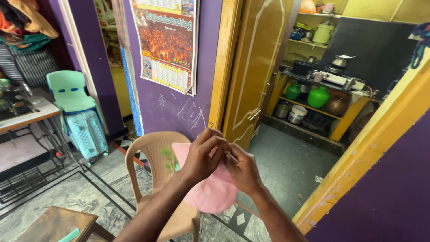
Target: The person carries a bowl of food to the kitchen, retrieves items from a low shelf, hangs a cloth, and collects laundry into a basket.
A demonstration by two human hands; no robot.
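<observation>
Pink cloth (210,190) hangs above the beige plastic chair (152,152), pinched along its top edge by both the left hand (204,154) and right hand (242,168), fingertips meeting.

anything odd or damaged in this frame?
Minor wear only. White scratch marks mar the purple wall below the calendar, whose lower corner curls off the wall. A small scrap of debris lies on the grey floor by the doorway. Both hands, left hand and right hand, pinch the pink cloth; nothing spilled.
</observation>
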